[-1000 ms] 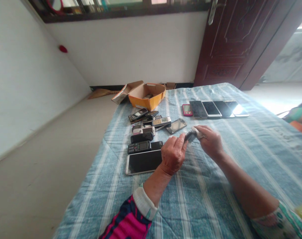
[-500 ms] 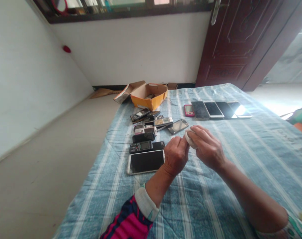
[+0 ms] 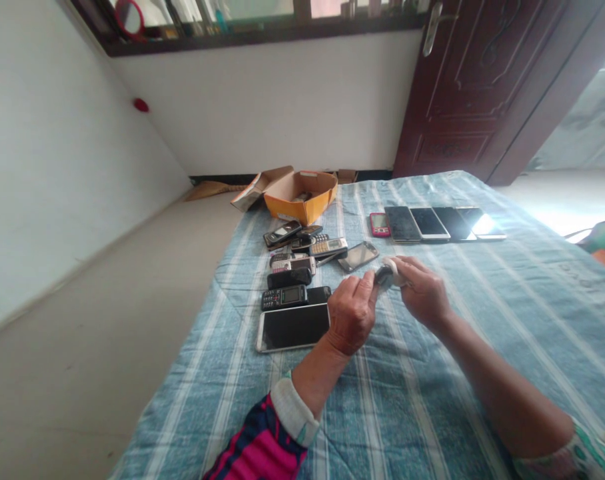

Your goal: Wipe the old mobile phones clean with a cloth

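Observation:
My left hand [image 3: 352,312] is closed round a small dark mobile phone [image 3: 384,275], whose shiny rounded end sticks out past the fingers. A wad of white cloth [image 3: 395,272] is pinched in my right hand [image 3: 423,292], pressed against that end. Just left of my left hand lies a large white-framed smartphone [image 3: 293,327], its screen black. Beyond it is a black keypad phone [image 3: 284,297], with more old phones heaped further back. A grey touchscreen phone [image 3: 359,256] rests on the bedspread behind my hands.
An open orange cardboard box [image 3: 302,200] with things inside stands at the far edge of the striped blue bedspread [image 3: 422,413]. At the back right, a pink phone [image 3: 380,225] lies beside a row of several smartphones [image 3: 430,223]. Past them are a white wall and a dark red door [image 3: 462,93].
My right hand has shifted slightly right with the cloth, uncovering the dark end of the phone. My left hand stays nearly in place. The view has tipped slightly.

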`<state>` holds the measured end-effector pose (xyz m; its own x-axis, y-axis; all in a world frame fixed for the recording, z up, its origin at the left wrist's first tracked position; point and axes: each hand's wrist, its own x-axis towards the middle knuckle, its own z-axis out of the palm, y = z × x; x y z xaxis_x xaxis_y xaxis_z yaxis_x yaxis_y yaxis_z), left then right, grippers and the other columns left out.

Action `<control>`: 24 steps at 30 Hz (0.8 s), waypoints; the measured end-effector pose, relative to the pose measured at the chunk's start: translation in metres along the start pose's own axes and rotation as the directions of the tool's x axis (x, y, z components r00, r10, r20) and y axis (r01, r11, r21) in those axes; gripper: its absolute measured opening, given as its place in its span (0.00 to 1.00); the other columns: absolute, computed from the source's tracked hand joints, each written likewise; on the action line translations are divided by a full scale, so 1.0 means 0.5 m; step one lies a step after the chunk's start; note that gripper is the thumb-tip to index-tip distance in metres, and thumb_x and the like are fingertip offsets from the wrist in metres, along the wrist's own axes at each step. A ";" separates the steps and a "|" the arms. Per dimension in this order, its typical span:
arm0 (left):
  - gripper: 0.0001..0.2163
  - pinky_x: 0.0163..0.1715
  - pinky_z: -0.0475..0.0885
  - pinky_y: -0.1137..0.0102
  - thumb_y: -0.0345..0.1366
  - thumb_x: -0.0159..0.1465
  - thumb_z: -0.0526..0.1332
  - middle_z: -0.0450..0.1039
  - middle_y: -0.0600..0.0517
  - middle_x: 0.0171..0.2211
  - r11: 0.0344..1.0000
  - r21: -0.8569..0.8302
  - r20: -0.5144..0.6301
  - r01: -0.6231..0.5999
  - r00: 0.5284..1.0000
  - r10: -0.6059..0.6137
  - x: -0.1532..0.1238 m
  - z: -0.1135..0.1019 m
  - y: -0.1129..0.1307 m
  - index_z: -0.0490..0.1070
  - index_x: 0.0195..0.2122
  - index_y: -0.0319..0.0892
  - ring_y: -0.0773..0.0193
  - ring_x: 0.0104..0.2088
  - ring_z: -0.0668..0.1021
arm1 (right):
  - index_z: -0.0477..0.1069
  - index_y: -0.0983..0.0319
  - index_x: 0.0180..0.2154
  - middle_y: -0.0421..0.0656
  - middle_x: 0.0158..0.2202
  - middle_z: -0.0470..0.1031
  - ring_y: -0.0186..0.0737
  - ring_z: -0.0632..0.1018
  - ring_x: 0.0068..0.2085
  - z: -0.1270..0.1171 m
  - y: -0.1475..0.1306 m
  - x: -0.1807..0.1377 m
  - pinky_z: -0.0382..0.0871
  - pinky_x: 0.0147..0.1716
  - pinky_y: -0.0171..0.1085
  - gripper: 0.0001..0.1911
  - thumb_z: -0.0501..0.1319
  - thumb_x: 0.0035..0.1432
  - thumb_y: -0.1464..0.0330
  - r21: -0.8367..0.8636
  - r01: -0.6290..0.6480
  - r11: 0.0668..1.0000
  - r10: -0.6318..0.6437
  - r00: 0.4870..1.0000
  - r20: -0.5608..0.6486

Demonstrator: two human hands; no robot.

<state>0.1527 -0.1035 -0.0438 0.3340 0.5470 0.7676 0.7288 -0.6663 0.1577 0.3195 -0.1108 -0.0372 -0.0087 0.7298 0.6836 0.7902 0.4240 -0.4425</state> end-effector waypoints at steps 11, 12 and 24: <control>0.13 0.34 0.73 0.71 0.37 0.70 0.54 0.73 0.49 0.29 1.000 0.020 0.024 0.007 1.000 -0.008 0.004 -0.001 0.001 0.71 0.50 0.38 0.63 0.31 0.76 | 0.75 0.60 0.39 0.45 0.39 0.78 0.42 0.77 0.40 0.017 0.096 -0.018 0.69 0.38 0.36 0.22 0.51 0.46 0.81 -0.186 -0.103 0.977 0.124 0.987 0.103; 0.13 0.34 0.73 0.71 0.37 0.70 0.54 0.73 0.49 0.29 1.000 0.024 0.029 0.000 1.000 -0.001 0.005 -0.003 0.003 0.71 0.50 0.39 0.63 0.31 0.76 | 0.76 0.60 0.37 0.44 0.37 0.77 0.41 0.77 0.37 0.017 0.101 -0.019 0.68 0.35 0.35 0.21 0.51 0.46 0.81 -0.196 -0.113 0.974 0.136 0.984 0.112; 0.12 0.32 0.70 0.69 0.35 0.69 0.54 0.72 0.50 0.29 0.995 0.065 0.124 -0.080 0.990 0.072 0.031 -0.030 0.027 0.70 0.49 0.39 0.62 0.31 0.75 | 0.74 0.60 0.29 0.41 0.29 0.76 0.37 0.75 0.30 -0.003 0.057 0.002 0.64 0.29 0.34 0.12 0.53 0.49 0.76 -0.014 -0.186 0.983 0.186 0.976 0.113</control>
<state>0.1587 -0.1119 -0.0203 0.4566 0.5564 0.6942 0.7369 -0.6738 0.0554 0.3428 -0.0988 -0.0485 0.0691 0.8518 0.5194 0.7864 0.2739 -0.5537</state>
